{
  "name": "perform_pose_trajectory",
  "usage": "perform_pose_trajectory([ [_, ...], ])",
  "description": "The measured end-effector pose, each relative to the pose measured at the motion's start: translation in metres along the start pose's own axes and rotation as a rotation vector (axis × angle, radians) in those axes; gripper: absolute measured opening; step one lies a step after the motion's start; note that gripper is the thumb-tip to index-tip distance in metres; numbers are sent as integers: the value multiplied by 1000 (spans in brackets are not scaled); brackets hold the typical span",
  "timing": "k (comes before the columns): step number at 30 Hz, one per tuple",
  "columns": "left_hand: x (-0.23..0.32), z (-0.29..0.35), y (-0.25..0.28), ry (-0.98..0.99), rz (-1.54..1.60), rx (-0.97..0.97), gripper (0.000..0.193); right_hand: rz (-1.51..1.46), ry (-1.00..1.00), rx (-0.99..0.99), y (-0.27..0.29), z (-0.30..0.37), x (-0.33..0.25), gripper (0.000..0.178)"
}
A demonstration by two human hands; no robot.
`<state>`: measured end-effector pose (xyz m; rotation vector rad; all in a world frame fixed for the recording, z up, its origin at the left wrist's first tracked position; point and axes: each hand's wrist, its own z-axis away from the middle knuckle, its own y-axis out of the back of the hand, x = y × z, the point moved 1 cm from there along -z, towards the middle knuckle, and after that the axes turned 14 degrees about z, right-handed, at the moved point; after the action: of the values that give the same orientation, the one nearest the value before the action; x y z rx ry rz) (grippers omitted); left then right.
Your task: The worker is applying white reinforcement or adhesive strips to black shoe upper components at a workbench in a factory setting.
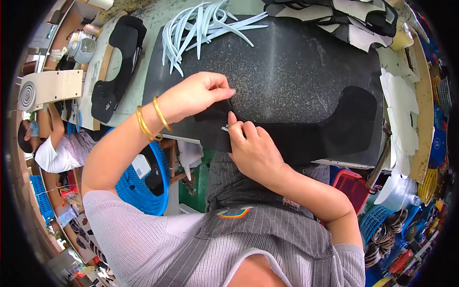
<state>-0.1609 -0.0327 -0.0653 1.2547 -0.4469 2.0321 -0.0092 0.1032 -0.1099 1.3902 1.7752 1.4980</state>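
A black U-shaped fabric piece [299, 141] lies along the near edge of a dark work board [287, 71], one broad end under my hands and the other reaching up at the right. My left hand [198, 95], with two gold bangles at its wrist, pinches at the inner curved edge of the piece; the thumb and finger are pressed together. Just to its right, my right hand [256, 148] grips the same part, its index finger extended onto that edge and the other fingers curled. Its thumb is mostly hidden. Small white marks show on the fabric beside it.
Pale blue strips [201, 28] lie loose on the board's far left. Black and white cut pieces [354, 19] are heaped at far right, black pieces [117, 71] stacked at left. Below is a blue basket [165, 179]. White sheets [399, 115] hang right; another person [62, 148] works left.
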Motion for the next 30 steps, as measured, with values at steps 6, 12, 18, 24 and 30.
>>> perform_pose_trajectory([
  [6,10,1,-7,62,-513,-64,30,-84,-18,-5,-1,4,3,52],
  [12,17,4,-16,162,-484,-81,34,-78,-22,16,-3,5,1,52],
  [18,12,-4,-21,87,-678,-13,28,-31,-23,31,-4,4,-1,54],
  [24,13,18,-47,-805,-1339,-190,15,-104,51,-93,-1,5,1,53],
  [30,2,7,-17,-163,-619,8,18,-29,-16,34,-2,5,1,52],
])
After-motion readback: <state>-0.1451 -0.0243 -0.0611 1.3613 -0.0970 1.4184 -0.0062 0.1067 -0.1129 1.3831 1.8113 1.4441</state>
